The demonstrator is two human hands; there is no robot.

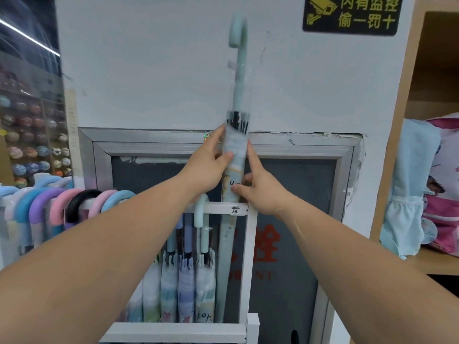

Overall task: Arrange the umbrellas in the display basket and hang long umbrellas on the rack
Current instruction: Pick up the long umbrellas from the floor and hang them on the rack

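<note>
The left hand (207, 167) and right hand (263, 194), fingers curled round it, are holding the mint long umbrella (239, 95) upright at the rack's (218, 209) right end, its crook (238, 28) probably needing lowering onto the rail.

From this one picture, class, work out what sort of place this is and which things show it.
Probably a shop. Many wrapped umbrellas hang by their handles on a white rack, rows of balls fill the left side, and a camera warning sign hangs above.
</note>
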